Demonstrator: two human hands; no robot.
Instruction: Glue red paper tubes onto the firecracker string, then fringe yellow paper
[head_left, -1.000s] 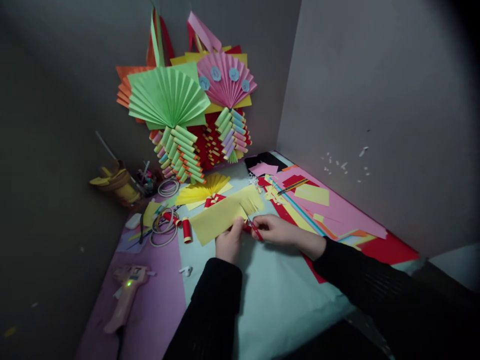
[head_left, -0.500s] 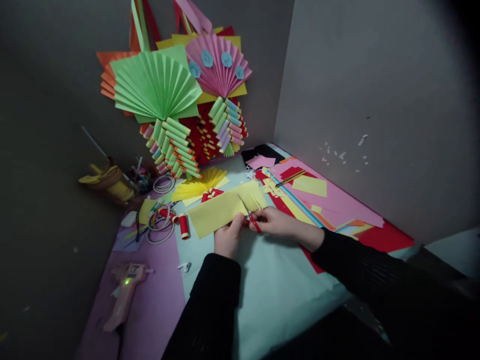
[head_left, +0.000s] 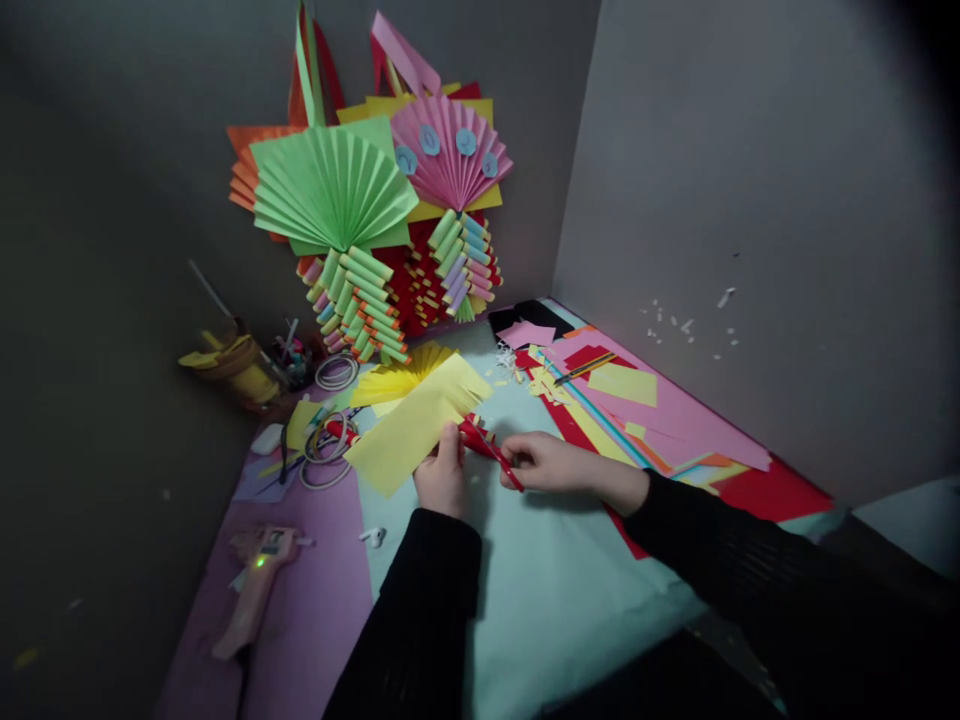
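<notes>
Pinched between thumb and fingers, a yellow sheet of paper is held up by my left hand. Its far right end is cut into narrow strips. My right hand is closed round the handles of red scissors, whose blades point up and left, just right of the paper's edge. Behind the blades lie small red paper rolls, partly hidden. A pleated yellow paper fan rests behind the sheet and is partly covered by it.
A pink glue gun with a lit green light lies at the left, near a white earbud. Bracelet-like rings sit behind. Green and pink paper fans hang at the back. A utility knife lies among scraps at right.
The yellow paper has tilted and shifted left. The scissors have come out of its cut end and moved slightly down, now clear of the strips. The camera view has shifted a little.
</notes>
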